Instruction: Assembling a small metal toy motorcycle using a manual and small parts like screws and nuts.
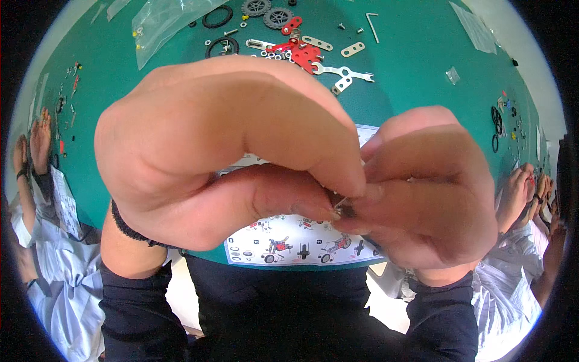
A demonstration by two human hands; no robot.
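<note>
Close to the camera, my left hand [223,145] and my right hand [434,193] meet fingertip to fingertip. Thumb and index finger of each are pinched together around a small dark piece [345,211] with a thin pale edge. Most of that piece is hidden by the fingers, so I cannot tell its kind. Below the hands lies a printed instruction sheet [289,256] with drawings of a model motorbike, partly covered by them. Beyond the left hand, a small flat wrench [345,72] rests on the green table [410,78] beside a red perforated plate [306,55].
Around the plate lie metal strips [353,49], nuts, screws, black rings [217,17] and grey toy wheels [278,18]. A hex key [373,28] and clear plastic bags [169,27] are farther back. Other people's hands [41,139] and loose parts show at both sides.
</note>
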